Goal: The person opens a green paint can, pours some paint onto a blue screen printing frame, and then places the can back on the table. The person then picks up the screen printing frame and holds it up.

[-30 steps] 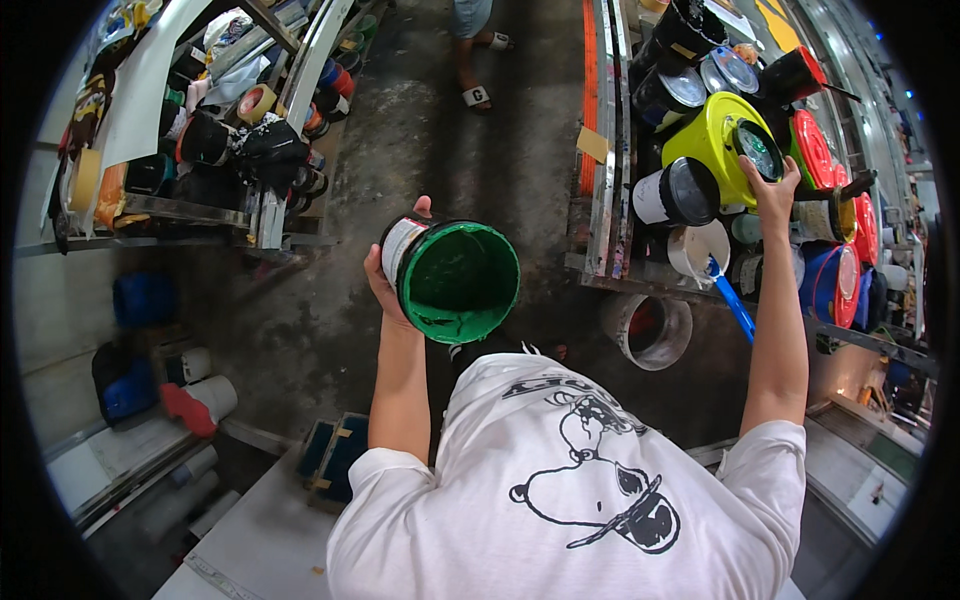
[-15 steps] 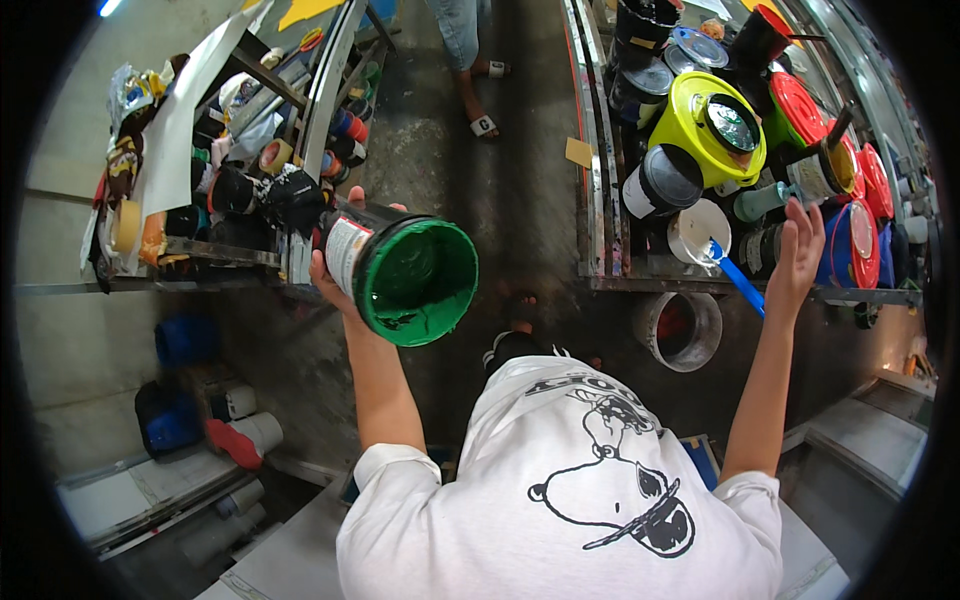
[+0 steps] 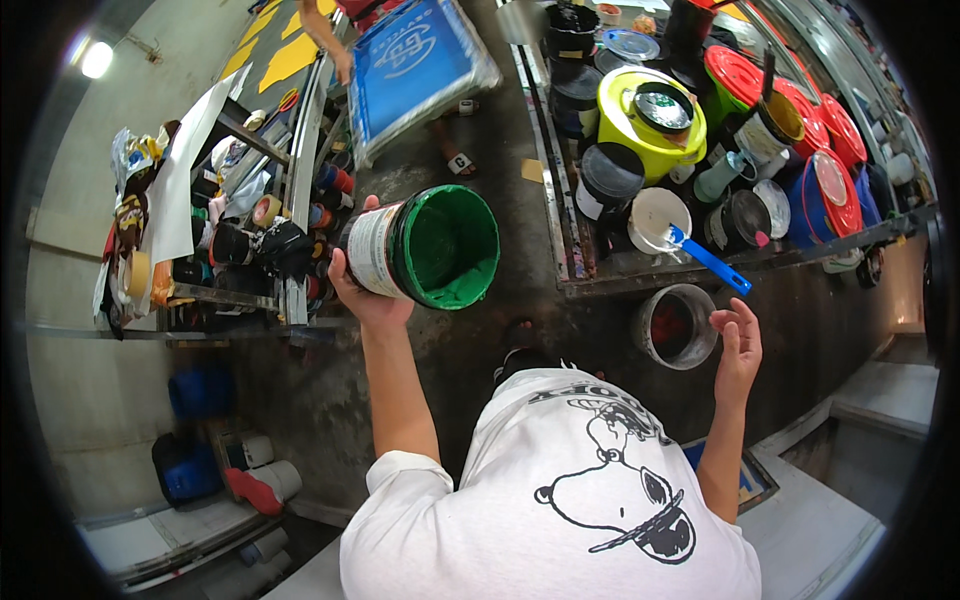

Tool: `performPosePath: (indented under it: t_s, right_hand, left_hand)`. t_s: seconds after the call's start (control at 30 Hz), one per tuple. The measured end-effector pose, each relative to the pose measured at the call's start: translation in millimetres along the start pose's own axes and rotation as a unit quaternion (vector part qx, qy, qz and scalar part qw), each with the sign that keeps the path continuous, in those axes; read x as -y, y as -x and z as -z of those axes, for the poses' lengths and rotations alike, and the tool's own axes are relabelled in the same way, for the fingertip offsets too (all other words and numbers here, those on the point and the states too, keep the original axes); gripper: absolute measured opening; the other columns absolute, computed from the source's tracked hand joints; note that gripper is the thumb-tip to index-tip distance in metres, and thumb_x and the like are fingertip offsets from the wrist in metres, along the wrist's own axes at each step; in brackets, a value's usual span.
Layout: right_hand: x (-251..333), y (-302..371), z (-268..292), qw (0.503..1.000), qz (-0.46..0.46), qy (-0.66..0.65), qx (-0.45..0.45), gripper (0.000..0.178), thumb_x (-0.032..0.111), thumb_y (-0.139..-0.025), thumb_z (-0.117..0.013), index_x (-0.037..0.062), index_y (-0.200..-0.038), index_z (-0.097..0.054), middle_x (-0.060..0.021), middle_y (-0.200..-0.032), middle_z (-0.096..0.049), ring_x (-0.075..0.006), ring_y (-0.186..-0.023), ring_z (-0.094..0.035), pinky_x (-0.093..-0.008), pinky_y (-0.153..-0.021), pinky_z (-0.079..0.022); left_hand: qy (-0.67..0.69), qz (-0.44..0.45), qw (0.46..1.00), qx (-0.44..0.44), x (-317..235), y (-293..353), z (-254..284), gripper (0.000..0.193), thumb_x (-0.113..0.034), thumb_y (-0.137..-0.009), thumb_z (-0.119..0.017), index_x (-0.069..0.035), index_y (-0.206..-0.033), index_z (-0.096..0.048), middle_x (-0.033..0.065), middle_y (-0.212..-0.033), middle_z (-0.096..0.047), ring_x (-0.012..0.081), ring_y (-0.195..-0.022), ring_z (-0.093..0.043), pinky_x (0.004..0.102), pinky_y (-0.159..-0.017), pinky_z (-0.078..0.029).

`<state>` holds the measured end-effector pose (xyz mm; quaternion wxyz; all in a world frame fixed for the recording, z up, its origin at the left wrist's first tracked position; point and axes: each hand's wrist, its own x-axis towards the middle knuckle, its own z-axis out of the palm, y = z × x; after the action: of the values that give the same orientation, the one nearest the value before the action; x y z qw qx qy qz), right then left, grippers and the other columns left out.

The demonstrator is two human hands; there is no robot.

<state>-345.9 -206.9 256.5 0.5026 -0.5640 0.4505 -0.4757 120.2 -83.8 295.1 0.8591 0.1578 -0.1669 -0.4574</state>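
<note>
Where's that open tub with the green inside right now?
In the head view, the open tub is slightly left of centre, held tilted in the person's left hand, below the blue panel in the picture.

Both Sides Stood Crowded

A red-lidded blue bucket (image 3: 828,200) stood by the right rack's (image 3: 625,282) near edge. A tan tape roll (image 3: 136,273) was by the left rack's (image 3: 222,297) near left corner. A blue panel (image 3: 410,75) slanted between the racks.
</note>
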Motion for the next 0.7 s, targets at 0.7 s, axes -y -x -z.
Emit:
performPosePath:
  t_s: [0.7]
  right_hand:
    - [-11,37,-53,0.972,-0.171,-0.051,0.153,0.027,0.010,-0.099,-0.061,-0.0028,-0.122,-0.060,-0.0095,-0.103,-0.068,-0.0153,-0.095,-0.066,-0.0305,-0.087,-0.054]
  left_hand:
    - [0.232,0.270,0.928,-0.109,158,70,35,0.062,-0.061,-0.097,-0.040,-0.013,-0.126,-0.068,0.0125,-0.131,-0.065,0.0332,-0.119,-0.061,0.0499,-0.102,-0.049]
